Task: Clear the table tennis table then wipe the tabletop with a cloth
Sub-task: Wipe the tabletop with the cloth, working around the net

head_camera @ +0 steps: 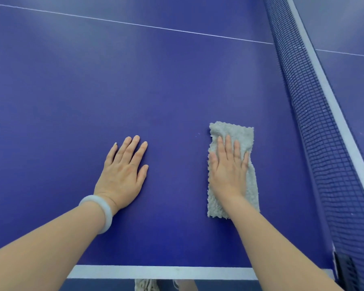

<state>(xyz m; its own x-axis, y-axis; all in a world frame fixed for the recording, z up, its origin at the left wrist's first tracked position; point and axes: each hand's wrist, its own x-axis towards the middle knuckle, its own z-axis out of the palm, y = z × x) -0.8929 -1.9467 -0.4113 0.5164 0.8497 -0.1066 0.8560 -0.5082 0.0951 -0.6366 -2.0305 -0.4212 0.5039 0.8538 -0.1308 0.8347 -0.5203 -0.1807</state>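
Observation:
A folded, fluffy grey-white cloth (239, 133) lies on the blue table tennis tabletop (135, 85), a little left of the net. My right hand (228, 171) presses flat on the cloth with straight fingers, covering its middle. My left hand (124, 171) rests flat on the bare tabletop about a hand's width to the left of the cloth, fingers spread. A pale bangle sits on my left wrist.
The dark blue net (315, 122) with its white top band runs from top centre-right down to the bottom right corner. A white centre line (135, 24) crosses the far tabletop. The table's white near edge (156, 271) lies just below my forearms.

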